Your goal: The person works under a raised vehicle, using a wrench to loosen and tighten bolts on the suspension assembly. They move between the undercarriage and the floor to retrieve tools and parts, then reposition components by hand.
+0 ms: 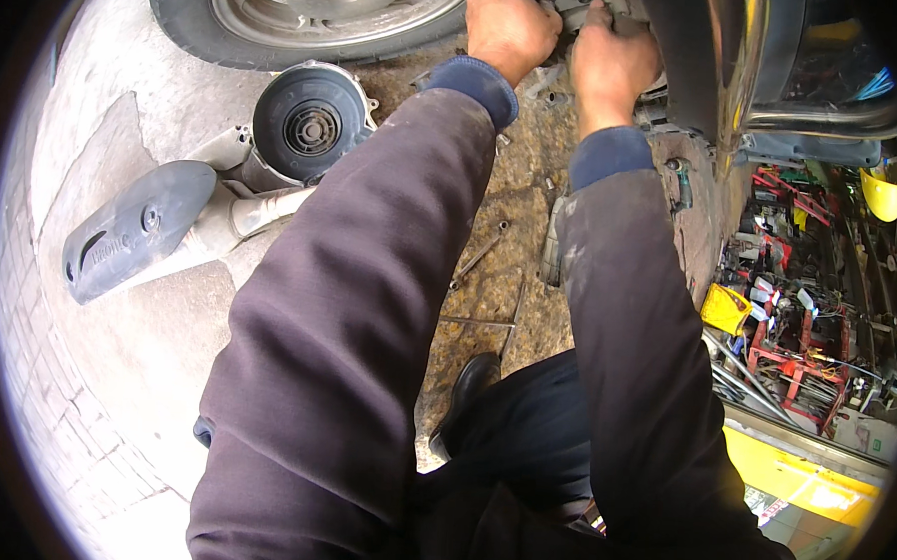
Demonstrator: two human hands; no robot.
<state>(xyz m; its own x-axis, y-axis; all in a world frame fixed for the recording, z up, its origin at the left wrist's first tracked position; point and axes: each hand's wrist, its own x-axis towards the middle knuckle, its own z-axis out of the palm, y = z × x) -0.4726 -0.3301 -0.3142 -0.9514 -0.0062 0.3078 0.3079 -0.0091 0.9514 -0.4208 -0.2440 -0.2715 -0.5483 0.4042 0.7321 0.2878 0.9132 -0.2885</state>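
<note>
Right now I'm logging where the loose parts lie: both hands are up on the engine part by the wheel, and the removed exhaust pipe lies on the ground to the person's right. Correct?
Not quite. The exhaust pipe lies on the ground to the person's left, not the right, as the head view shows. The rest holds: the left hand and right hand are both up on the engine part by the wheel.

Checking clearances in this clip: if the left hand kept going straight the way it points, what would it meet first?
The left hand points up-frame at the grey metal engine part beside the rear wheel; it seems to touch it already, though depth is unclear.
</note>
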